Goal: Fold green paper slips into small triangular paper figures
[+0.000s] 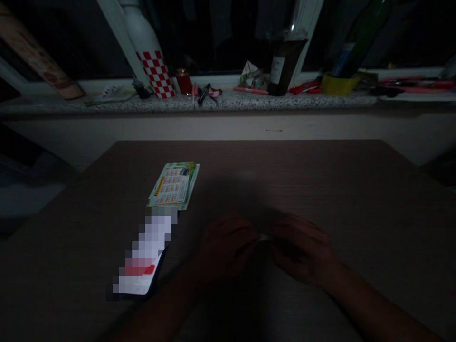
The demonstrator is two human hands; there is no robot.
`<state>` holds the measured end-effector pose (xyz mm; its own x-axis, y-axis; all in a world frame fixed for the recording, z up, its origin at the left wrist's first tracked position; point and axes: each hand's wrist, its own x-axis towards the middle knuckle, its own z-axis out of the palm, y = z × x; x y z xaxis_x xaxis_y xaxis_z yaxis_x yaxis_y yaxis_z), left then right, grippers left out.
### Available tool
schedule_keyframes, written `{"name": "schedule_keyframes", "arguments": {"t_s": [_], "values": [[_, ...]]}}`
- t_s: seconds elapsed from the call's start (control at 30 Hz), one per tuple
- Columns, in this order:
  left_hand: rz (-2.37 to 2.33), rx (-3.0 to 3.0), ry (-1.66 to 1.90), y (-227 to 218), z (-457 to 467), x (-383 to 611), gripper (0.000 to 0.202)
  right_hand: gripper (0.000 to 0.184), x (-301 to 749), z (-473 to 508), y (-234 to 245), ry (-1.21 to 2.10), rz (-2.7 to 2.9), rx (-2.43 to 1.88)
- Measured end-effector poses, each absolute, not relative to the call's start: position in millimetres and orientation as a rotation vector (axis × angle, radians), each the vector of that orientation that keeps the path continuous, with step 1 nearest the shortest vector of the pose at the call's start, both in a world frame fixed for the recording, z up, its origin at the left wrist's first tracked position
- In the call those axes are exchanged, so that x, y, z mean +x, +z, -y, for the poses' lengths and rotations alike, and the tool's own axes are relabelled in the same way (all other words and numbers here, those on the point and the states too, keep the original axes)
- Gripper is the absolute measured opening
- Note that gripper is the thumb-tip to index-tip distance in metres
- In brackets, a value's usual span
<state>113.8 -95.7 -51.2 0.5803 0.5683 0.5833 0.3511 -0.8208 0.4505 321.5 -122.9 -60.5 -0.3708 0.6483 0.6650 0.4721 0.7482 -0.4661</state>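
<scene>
Low over the table, my left hand [230, 244] and my right hand [302, 242] face each other with curled fingers. Between their fingertips shows a small pale strip [264, 236], too dark and too covered to name. Both hands pinch it, one at each end. Left of my left hand lies a phone [142, 282] with a lit screen, partly blurred out. Just beyond the phone is a small stack of printed calendar cards [173, 185]. Deep shadow hides the undersides of my fingers.
The dark wooden table [302, 166] ends at a wall below a granite windowsill [221, 102]. On the sill stand a red-and-white checkered bottle [156, 69], a small red jar [184, 81], a dark pouch [283, 66], a green bottle [368, 28] and a yellow tape roll [338, 84].
</scene>
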Motion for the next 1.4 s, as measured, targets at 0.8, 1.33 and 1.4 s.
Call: {"name": "schedule_keyframes", "arguments": {"t_s": [0.8, 1.33, 1.4], "values": [[-0.557, 2.478, 0.886, -49, 101, 120, 0.020, 0.010, 316, 124, -55, 0.321, 2.140, -0.760], [-0.572, 2.275, 0.910, -45, 101, 116, 0.011, 0.015, 318, 126, -49, 0.533, 1.970, -0.832], [-0.617, 2.197, 0.892, -44, 101, 113, 0.011, 0.016, 322, 125, -49, 0.552, 1.927, -0.854]]}}
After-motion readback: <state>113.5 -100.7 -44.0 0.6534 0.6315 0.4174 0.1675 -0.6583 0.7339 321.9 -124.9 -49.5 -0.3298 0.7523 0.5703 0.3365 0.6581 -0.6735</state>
